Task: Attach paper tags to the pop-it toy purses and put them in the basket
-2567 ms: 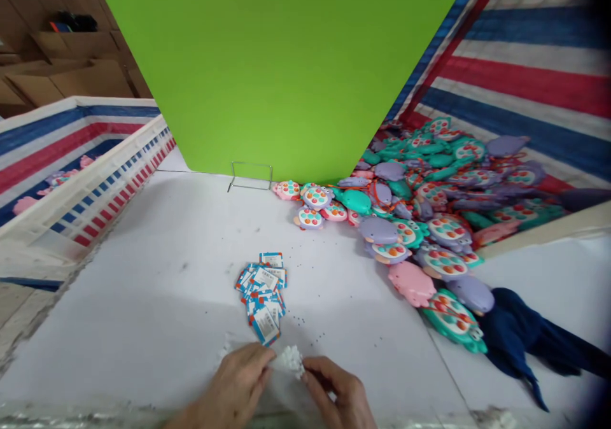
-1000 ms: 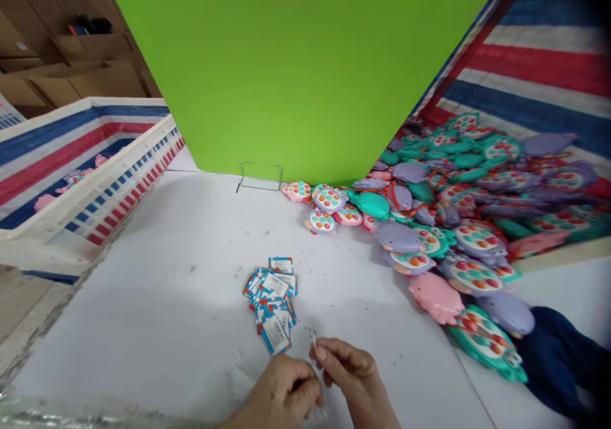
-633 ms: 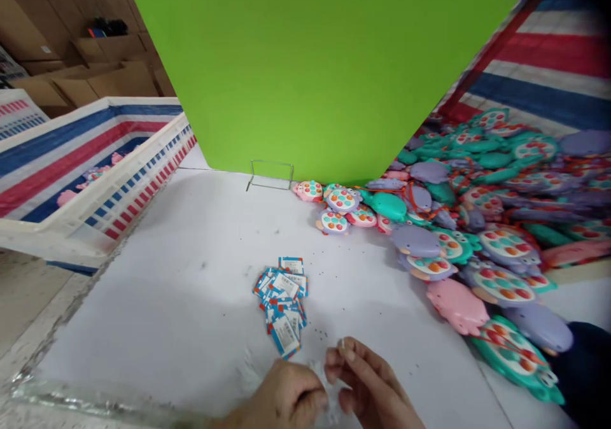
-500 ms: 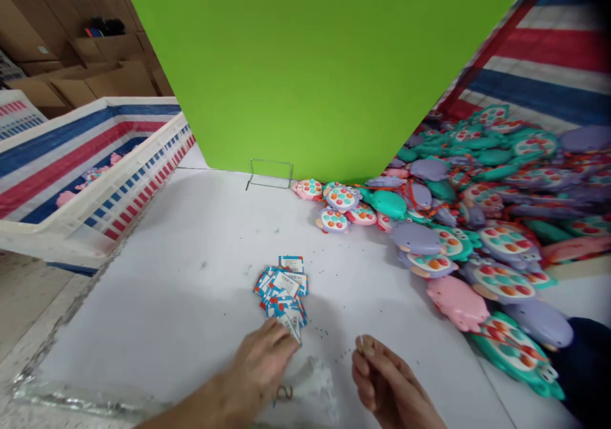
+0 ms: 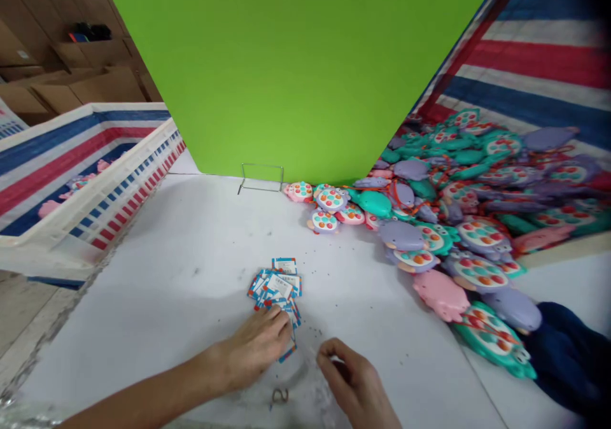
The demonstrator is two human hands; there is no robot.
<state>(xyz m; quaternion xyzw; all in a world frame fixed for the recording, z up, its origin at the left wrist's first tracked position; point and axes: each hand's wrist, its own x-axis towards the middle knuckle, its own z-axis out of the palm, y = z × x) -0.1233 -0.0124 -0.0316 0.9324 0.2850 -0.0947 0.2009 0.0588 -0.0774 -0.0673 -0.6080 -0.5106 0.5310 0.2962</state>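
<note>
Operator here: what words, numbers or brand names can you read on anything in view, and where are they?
No text can be read for certain.
Cards by the left hand: white labels with fine print, too small and blurred to read.
Toys: no lettering can be made out.

My left hand [image 5: 252,352] and my right hand [image 5: 356,387] are bare, with slim, tapering fingers [image 5: 272,321]. My left forearm [image 5: 143,397] is bare too, right down to the bottom edge of the view, narrowing toward the wrist.
</note>
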